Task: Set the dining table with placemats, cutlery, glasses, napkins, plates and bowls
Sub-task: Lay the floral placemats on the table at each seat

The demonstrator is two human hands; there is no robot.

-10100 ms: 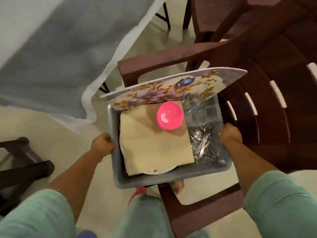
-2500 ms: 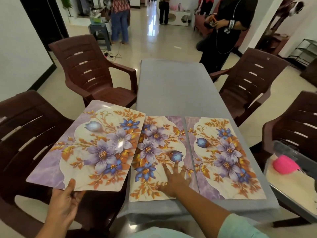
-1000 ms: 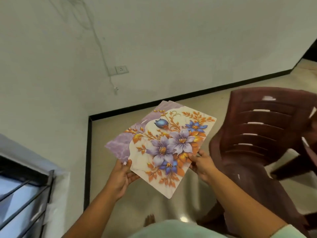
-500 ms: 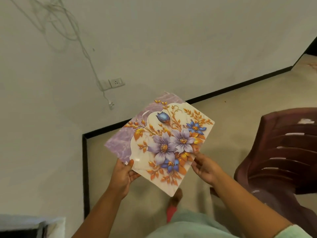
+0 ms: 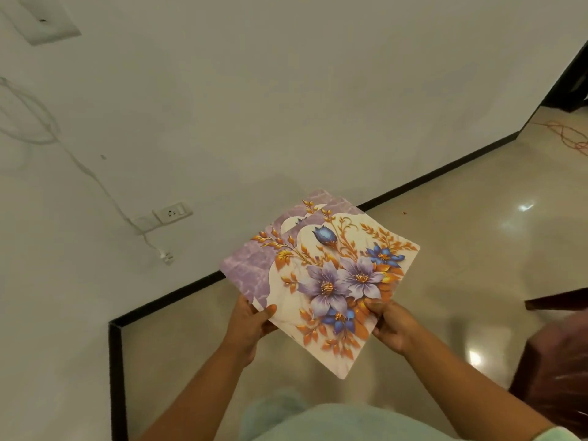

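I hold a small stack of floral placemats (image 5: 321, 275) in the air over the floor, purple and white with blue and orange flowers. A second mat's edge peeks out behind the top one at the far corner. My left hand (image 5: 249, 323) grips the stack's near left edge, thumb on top. My right hand (image 5: 393, 326) pinches the near right edge, thumb on the print. The dining table is out of view.
A white wall (image 5: 286, 106) with a black skirting faces me, with a socket (image 5: 172, 212) and a hanging white cable (image 5: 95, 183). Glossy beige floor (image 5: 477, 249) spreads to the right. A maroon plastic chair (image 5: 560, 370) stands at the right edge.
My view has swung further right along the wall, so the chair now sits mostly off the right edge. Both hands keep their hold on the placemats, carried slightly to the right.
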